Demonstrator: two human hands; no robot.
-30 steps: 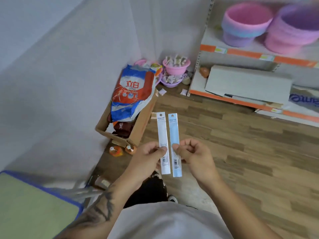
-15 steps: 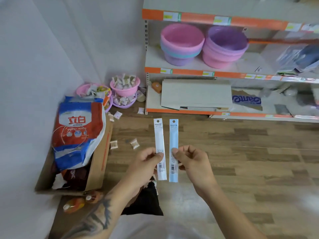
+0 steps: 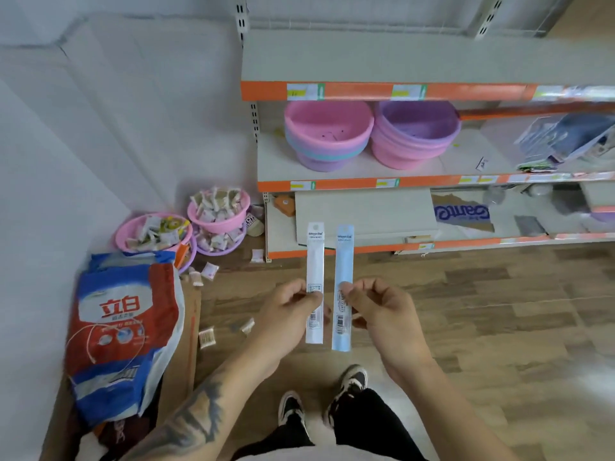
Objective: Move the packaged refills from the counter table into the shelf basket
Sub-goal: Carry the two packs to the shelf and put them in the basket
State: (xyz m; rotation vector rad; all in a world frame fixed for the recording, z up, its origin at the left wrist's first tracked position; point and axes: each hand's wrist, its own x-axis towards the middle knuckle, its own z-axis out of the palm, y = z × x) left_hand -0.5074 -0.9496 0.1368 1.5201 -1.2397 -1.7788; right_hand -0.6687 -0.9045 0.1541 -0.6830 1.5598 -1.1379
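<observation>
Head view: left hand [image 3: 288,311] pinches a slim, flat white plastic refill pack [image 3: 314,261] upright. Right hand [image 3: 382,311] pinches a matching pale blue refill pack [image 3: 343,261] just beside it, above glossy wood-grain floor [image 3: 482,311].

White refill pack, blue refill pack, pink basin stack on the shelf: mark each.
white refill pack [image 3: 314,257], head view, upper sleeve.
blue refill pack [image 3: 343,261], head view, upper sleeve.
pink basin stack [image 3: 327,123], head view, inner wall.

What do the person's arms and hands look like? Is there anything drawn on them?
Both arms are bare, with no sleeves, gloves, watch or rings showing. The left forearm has a dark, swirly tattoo running along it toward the elbow. The left hand and right hand carry no marks that I can see. The right forearm is plain.
</observation>
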